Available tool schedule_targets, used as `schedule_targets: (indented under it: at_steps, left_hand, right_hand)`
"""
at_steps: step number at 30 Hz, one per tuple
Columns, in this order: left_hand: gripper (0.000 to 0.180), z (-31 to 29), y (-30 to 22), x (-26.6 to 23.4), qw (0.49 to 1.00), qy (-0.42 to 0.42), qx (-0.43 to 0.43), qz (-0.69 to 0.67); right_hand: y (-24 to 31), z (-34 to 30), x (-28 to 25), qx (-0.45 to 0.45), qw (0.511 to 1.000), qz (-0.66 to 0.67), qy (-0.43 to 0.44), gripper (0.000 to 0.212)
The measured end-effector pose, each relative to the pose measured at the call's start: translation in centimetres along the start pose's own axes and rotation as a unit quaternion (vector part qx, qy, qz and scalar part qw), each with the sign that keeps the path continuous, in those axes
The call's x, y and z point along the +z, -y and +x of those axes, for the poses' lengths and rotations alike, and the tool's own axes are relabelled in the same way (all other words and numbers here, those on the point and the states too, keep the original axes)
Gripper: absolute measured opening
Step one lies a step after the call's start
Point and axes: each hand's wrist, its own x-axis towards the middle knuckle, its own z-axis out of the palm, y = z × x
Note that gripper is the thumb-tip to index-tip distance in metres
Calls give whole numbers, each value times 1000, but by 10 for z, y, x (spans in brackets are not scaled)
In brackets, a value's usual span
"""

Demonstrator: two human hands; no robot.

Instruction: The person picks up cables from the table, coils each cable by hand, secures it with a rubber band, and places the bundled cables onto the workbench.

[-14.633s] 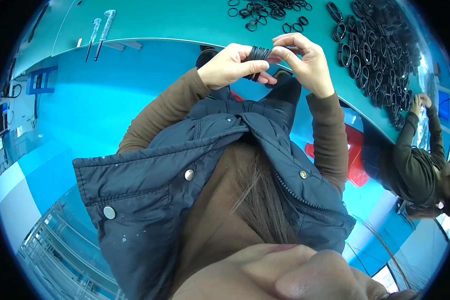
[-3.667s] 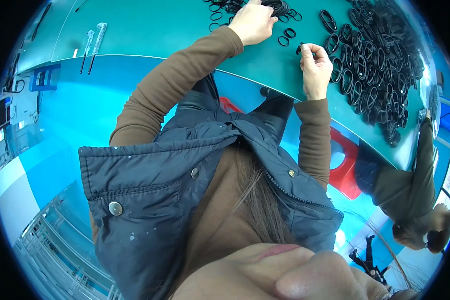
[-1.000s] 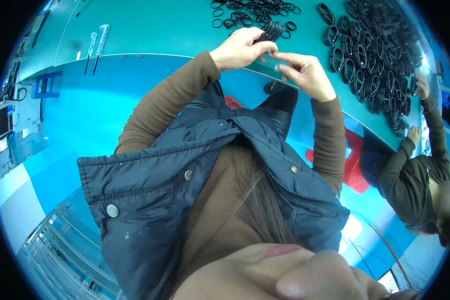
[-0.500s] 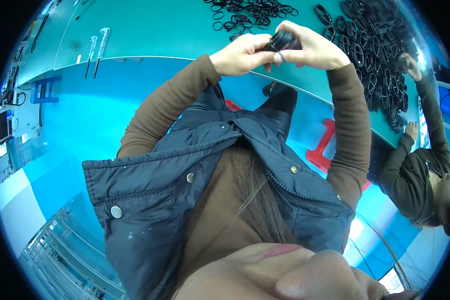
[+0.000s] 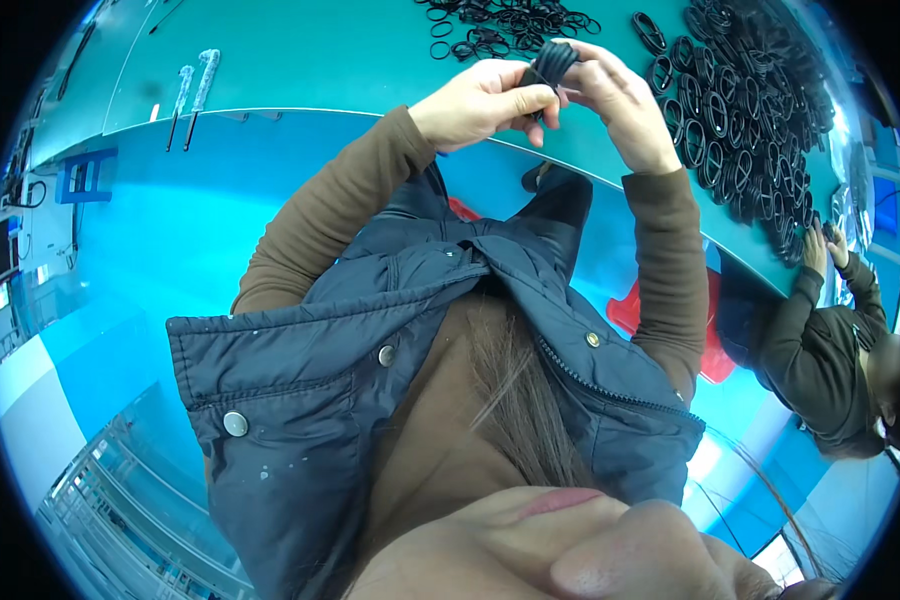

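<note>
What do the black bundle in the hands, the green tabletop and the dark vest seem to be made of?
Black bundle: probably rubber or plastic, satin; smooth strands.
Green tabletop: perhaps laminate or matting; flat, faint sheen.
Dark vest: likely synthetic fabric, slightly glossy; crinkled folds.

Cool, bright light leaves white glare on the blue floor at lower right. Faint highlights ridge the held black cable bundle; fisheye distortion bows the worktop, and heaped black coils merge murkily toward the dark rim.

The black coil looks plastic, the green tabletop smooth
</note>
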Motion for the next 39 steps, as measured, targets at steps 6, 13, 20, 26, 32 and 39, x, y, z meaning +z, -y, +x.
schedule_targets:
  at_steps: [6, 13, 20, 26, 32, 39]
  left_hand:
    - [23, -10, 1, -5, 1000, -16, -5, 4]
    - [21, -9, 10, -5, 999, -17, -9, -43]
    - [20, -11, 10, 4, 998, -19, -54, -26]
    - [20, -12, 20, -1, 998, -35, -7, -43]
    - [25, -12, 11, 6, 999, -26, -21, -24]
    - [38, -7, 21, 10, 996, -26, -24, -80]
  right_hand:
    - [-8, -10, 14, -97, 977, -172, -80, 25]
    - [-22, -21, 39, -207, 930, -273, -133, 13]
    - [-28, -19, 28, -310, 811, -446, -215, 12]
    - [-36, -27, 30, -232, 887, -362, -169, 12]
    - [-40, -28, 13, -49, 992, -28, -111, 27]
    - [-15, -12, 34, 19, 991, 122, -61, 26]
